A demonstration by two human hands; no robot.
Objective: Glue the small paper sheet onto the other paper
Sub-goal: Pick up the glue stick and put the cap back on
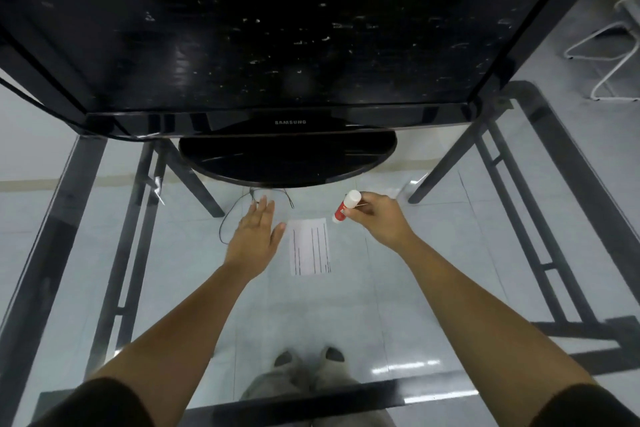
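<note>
A white paper sheet [310, 247] with dark printed lines lies flat on the glass table, between my two hands. My right hand [379, 218] holds a red and white glue stick [346, 206] tilted, its white cap pointing up and away, just right of the sheet's far corner. My left hand [254, 236] hovers flat with fingers apart, just left of the sheet, its thumb near the sheet's far left corner. I see only one sheet; a second paper is not visible.
A large black Samsung monitor [291, 45] on a round black base [287, 159] stands at the table's far side. A thin dark cable [228, 218] loops on the glass near my left hand. The table's dark metal frame [540, 204] shows beneath. My feet are visible through the glass.
</note>
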